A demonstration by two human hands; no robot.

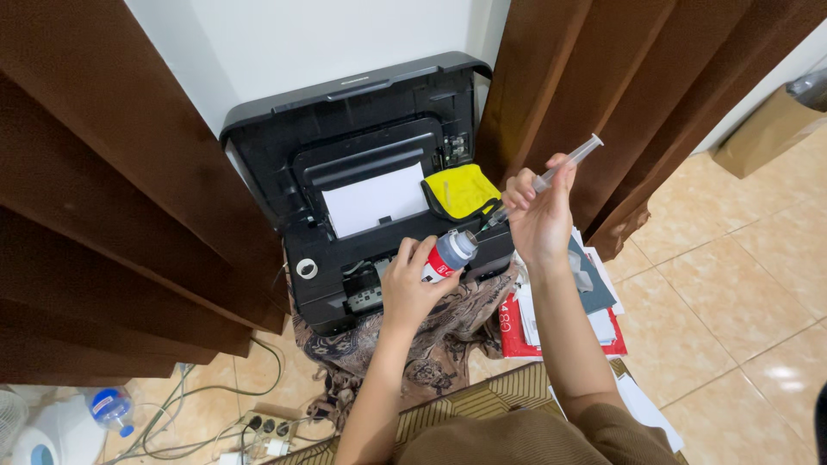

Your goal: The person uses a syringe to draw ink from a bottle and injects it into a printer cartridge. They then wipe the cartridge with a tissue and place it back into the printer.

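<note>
**Syringe meeting ink bottle over the open printer**

The left hand (412, 288) is wrapping its fingers around a small ink bottle (450, 256), tilting it toward the syringe (551, 176), which the right hand (538, 220) is pinching, needle angled into the bottle's mouth above the printer (362, 172).

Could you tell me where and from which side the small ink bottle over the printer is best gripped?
Around its cylindrical body, from below and the left, as the left hand grips the ink bottle now. It is tilted with its neck up and to the right, where the syringe in the right hand points at it, so a low grip probably keeps the mouth clear.
</note>
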